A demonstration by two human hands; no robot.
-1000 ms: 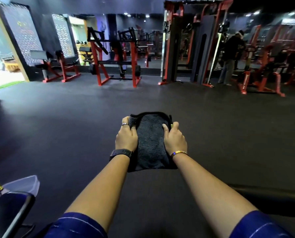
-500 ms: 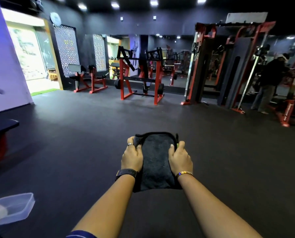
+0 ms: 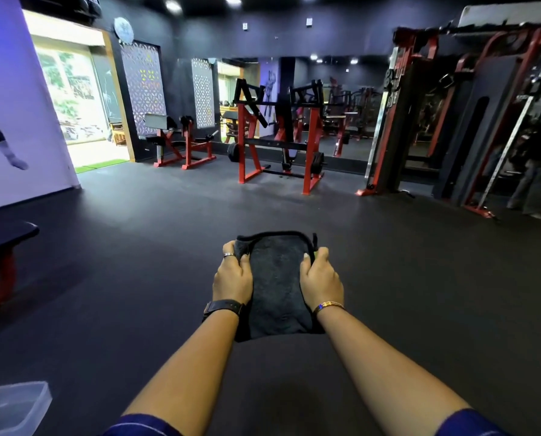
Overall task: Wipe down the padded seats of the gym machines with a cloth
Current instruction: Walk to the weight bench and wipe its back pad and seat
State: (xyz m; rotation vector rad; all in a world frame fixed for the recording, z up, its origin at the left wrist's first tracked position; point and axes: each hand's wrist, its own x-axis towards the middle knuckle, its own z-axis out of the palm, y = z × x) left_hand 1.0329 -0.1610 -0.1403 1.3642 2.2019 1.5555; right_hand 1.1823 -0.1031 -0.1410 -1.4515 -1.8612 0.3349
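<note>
A dark grey cloth hangs stretched in front of me over the gym floor. My left hand grips its left edge and my right hand grips its right edge, both at arm's length. A black padded bench on red legs stands at the left. Further back stand a red machine with a padded seat and a red and black press machine.
A clear plastic container sits at the lower left. A tall cable machine stands at the right, with a person beside it. Dark rubber floor spreads between me and the machines. A bright doorway opens at the far left.
The view has tilted up and turned left, so the bench at the left and the doorway show more. Both hands keep the same hold on the cloth.
</note>
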